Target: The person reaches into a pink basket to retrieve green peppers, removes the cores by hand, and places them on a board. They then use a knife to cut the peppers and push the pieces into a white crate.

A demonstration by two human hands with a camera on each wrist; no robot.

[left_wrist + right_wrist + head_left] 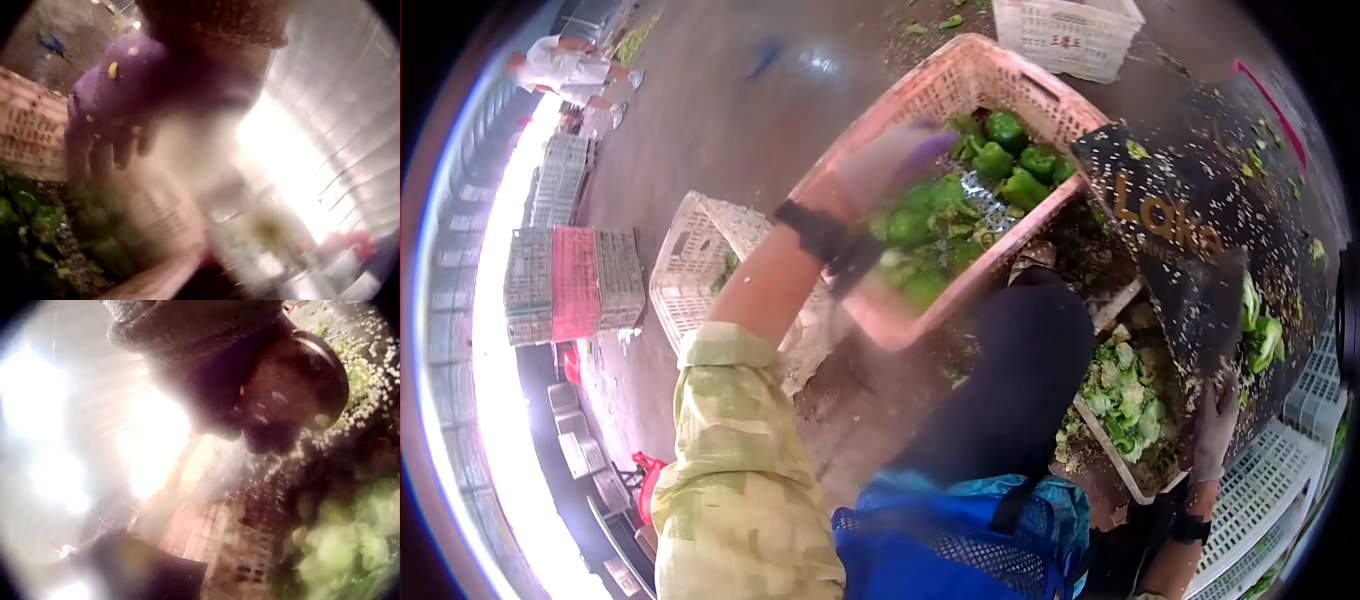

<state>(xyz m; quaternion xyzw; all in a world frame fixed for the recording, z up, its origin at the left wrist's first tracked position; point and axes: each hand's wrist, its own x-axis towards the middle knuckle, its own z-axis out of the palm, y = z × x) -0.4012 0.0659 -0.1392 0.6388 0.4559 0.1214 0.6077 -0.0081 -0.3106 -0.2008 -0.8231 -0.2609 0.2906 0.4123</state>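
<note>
Over the pink crate (855, 160) of green peppers (992, 160), my left hand (890, 165) reaches out, blurred, in a purple glove. In the left wrist view its fingers (100, 153) hang down loosely with nothing seen between them. Below them lie blurred green peppers in the crate. At the lower right, my gloved right hand (1215, 430) grips what looks like a broad-bladed knife (1218, 300), its dark blade pointing away over the black board (1170, 180). The right wrist view shows a rounded brown surface with a bright rim beside that hand's curled fingers.
Pale seeds and leaf scraps cover the lettered board, with a green pepper piece (1262, 340) near its right side. Under it, a container holds pale green trimmings (1125, 400). White crates (1068, 35) stand around, and a person (570, 70) is far off at left.
</note>
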